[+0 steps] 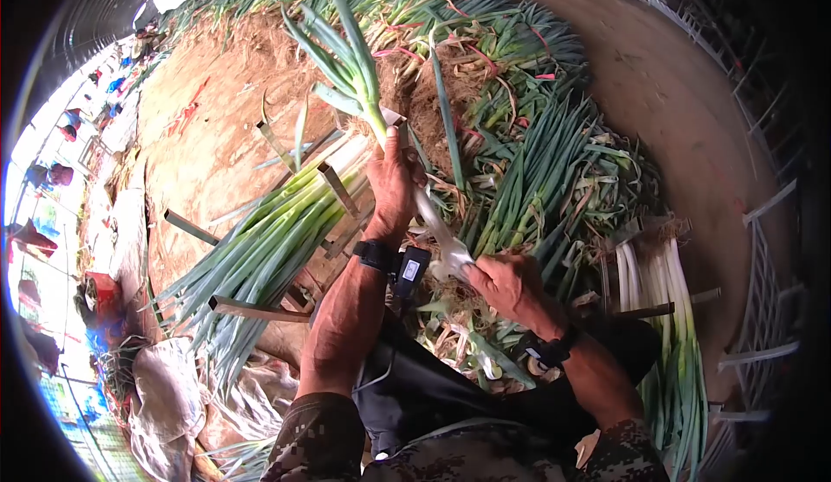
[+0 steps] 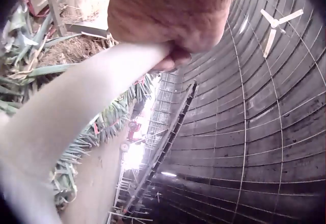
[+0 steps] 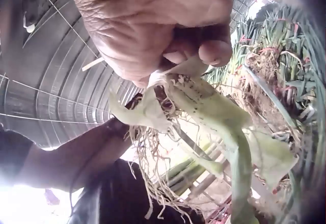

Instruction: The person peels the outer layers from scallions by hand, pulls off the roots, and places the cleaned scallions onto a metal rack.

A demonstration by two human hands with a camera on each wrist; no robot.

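Observation:
My left hand (image 1: 394, 188) grips a long green onion (image 1: 365, 84) around its stalk, green leaves pointing up and away. The white shank slants down from that fist toward my right hand (image 1: 515, 290), and it crosses the left wrist view close to the camera. Curled fingers of the right hand pinch pale outer skin (image 3: 211, 104) near the root end, where stringy roots (image 3: 153, 157) dangle. Left of the hands, a bundle of green onions (image 1: 281, 218) with pale, clean shanks lies on a metal rack (image 1: 338, 189), leaves toward the lower left.
Unpeeled green onions (image 1: 537, 170) are heaped to the right of the hands, with tied bundles (image 1: 450, 6) beyond. More white-shanked onions (image 1: 671, 309) lie at the far right. Stripped leaves and skins (image 1: 467, 335) cover the ground between the person's legs. A pale sack (image 1: 169, 395) lies lower left.

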